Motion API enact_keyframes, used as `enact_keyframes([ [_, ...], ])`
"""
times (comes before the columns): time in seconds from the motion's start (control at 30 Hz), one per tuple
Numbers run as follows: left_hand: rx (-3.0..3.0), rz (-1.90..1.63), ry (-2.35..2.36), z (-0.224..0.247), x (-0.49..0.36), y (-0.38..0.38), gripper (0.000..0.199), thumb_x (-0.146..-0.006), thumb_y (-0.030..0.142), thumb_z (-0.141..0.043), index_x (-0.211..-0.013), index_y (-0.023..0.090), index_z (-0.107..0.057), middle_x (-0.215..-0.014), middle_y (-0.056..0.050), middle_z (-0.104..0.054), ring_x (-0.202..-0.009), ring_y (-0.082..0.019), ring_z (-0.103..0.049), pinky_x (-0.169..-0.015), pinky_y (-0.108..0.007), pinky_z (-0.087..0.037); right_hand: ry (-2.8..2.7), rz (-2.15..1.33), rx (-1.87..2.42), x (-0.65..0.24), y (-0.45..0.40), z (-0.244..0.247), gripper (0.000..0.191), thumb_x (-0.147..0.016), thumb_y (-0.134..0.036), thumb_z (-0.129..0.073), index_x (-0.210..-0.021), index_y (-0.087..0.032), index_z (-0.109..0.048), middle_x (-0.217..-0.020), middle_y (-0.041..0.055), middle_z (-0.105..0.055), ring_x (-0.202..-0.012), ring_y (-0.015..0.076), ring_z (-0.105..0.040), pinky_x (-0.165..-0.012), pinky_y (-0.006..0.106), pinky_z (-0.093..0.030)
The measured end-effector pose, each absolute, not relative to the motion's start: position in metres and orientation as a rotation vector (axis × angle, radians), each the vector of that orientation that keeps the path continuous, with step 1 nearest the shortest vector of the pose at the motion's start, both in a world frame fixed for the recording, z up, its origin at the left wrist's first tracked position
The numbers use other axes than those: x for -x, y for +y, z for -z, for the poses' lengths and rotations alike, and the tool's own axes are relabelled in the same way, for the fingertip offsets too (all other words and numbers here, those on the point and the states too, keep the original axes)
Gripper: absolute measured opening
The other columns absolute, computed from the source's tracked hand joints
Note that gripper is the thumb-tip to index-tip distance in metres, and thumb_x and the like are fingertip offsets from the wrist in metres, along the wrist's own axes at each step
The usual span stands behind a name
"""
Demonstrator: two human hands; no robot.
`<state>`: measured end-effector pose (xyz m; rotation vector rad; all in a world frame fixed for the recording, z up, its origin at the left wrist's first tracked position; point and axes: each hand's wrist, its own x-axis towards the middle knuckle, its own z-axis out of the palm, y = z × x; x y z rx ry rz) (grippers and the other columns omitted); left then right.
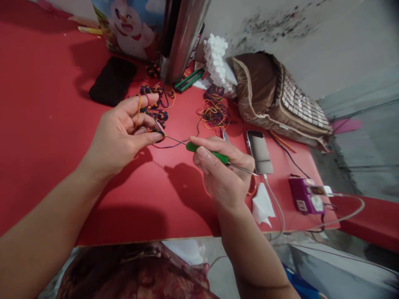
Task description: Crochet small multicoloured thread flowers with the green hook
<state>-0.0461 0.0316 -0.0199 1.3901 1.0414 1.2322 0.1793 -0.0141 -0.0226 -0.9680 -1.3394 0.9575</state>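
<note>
My left hand pinches a small dark crocheted piece between thumb and finger, with orange yarn looped round its index finger. In my right hand is a crochet hook with a green handle, held like a pen. The hook's thin metal tip meets the piece at my left fingertips. Multicoloured yarn lies in a loose tangle beyond my right hand, and a strand runs from it towards my left hand. Behind my left fingers are more dark crocheted pieces.
Around the red table are a black pouch-like object, a metal pole, a green cutter, a phone on a cable, white tissue, a brown bag and a purple power socket.
</note>
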Motion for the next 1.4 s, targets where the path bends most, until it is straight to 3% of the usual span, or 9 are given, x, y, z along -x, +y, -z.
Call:
enact_keyframes([
  [0.13,-1.607,-1.268,1.071,0.02,0.045,0.03,0.061,-0.084,0.014,-0.084,-0.142,0.03,-0.076,-0.101,-0.005,-0.081,-0.078,-0.019,-0.071,-0.065,-0.032,-0.059,-1.361,-0.943,0.97,-0.18,-0.015,0.022,0.02,-0.096,-0.026,-0.085,-0.111,-0.038,-0.092,-0.089,0.0014,-0.082,-0.073,0.0165,-0.07,-0.07,0.036,-0.059],
  [0.27,-2.063,-1.282,1.1,0.02,0.046,0.027,0.056,-0.096,0.012,-0.065,-0.148,0.032,-0.074,-0.108,-0.005,-0.081,-0.093,-0.022,-0.073,-0.089,-0.039,-0.062,-1.394,-0.933,0.979,-0.18,-0.014,0.019,0.023,-0.096,-0.02,-0.085,-0.11,-0.036,-0.092,-0.09,0.0015,-0.084,-0.073,0.0158,-0.071,-0.071,0.035,-0.058],
  [0.43,-2.687,-0.992,1.057,0.017,0.052,0.028,0.058,-0.098,0.01,-0.056,-0.155,0.01,-0.065,-0.114,-0.016,-0.081,-0.101,-0.033,-0.073,-0.093,-0.048,-0.059,-1.435,-0.923,1.054,-0.18,-0.013,0.014,0.023,-0.093,-0.017,-0.083,-0.106,-0.034,-0.093,-0.09,0.002,-0.085,-0.077,0.0175,-0.073,-0.074,0.036,-0.062],
  [0.5,-2.751,-0.928,1.058,0.017,0.053,0.028,0.056,-0.099,0.009,-0.055,-0.154,0.007,-0.065,-0.116,-0.019,-0.081,-0.102,-0.035,-0.073,-0.093,-0.049,-0.059,-1.436,-0.921,1.092,-0.179,-0.013,0.013,0.021,-0.092,-0.018,-0.084,-0.104,-0.033,-0.093,-0.09,0.0024,-0.086,-0.076,0.0179,-0.073,-0.073,0.036,-0.062],
  [0.63,-2.495,-1.101,1.007,0.018,0.051,0.028,0.062,-0.097,0.007,-0.057,-0.158,0.019,-0.065,-0.115,-0.011,-0.083,-0.099,-0.027,-0.076,-0.092,-0.04,-0.06,-1.395,-0.944,1.077,-0.18,-0.013,0.013,0.02,-0.091,-0.018,-0.086,-0.103,-0.033,-0.093,-0.088,0.0007,-0.085,-0.072,0.0159,-0.071,-0.071,0.034,-0.059],
  [0.77,-2.183,-1.183,0.999,0.02,0.047,0.027,0.072,-0.092,0.007,-0.062,-0.161,0.03,-0.061,-0.095,0.0,-0.079,-0.088,-0.021,-0.078,-0.08,-0.031,-0.059,-1.391,-0.957,1.047,-0.181,-0.013,0.013,0.022,-0.092,-0.017,-0.085,-0.104,-0.034,-0.093,-0.086,0.0006,-0.084,-0.071,0.0158,-0.07,-0.07,0.034,-0.058],
  [0.87,-2.061,-1.172,0.978,0.019,0.044,0.025,0.077,-0.089,0.006,-0.065,-0.162,0.029,-0.058,-0.08,0.005,-0.073,-0.083,-0.019,-0.077,-0.072,-0.027,-0.056,-1.402,-0.961,1.039,-0.182,-0.013,0.014,0.023,-0.093,-0.018,-0.084,-0.106,-0.035,-0.093,-0.087,0.001,-0.084,-0.071,0.0161,-0.069,-0.07,0.035,-0.058],
  [1.13,-1.894,-1.175,0.892,0.022,0.043,0.027,0.086,-0.08,0.009,-0.075,-0.163,0.023,-0.057,-0.085,0.003,-0.067,-0.066,-0.014,-0.057,-0.067,-0.031,-0.049,-1.402,-0.976,1.038,-0.182,-0.014,0.014,0.019,-0.093,-0.022,-0.086,-0.105,-0.034,-0.093,-0.087,0.001,-0.084,-0.071,0.0164,-0.07,-0.071,0.035,-0.06],
  [1.4,-1.811,-1.17,0.925,0.018,0.044,0.029,0.079,-0.087,0.015,-0.075,-0.164,0.018,-0.059,-0.082,0.001,-0.065,-0.078,-0.017,-0.062,-0.073,-0.031,-0.051,-1.334,-1.03,1.036,-0.183,-0.014,0.011,0.016,-0.092,-0.022,-0.087,-0.102,-0.033,-0.093,-0.083,0.0001,-0.083,-0.069,0.0158,-0.069,-0.066,0.033,-0.057],
])
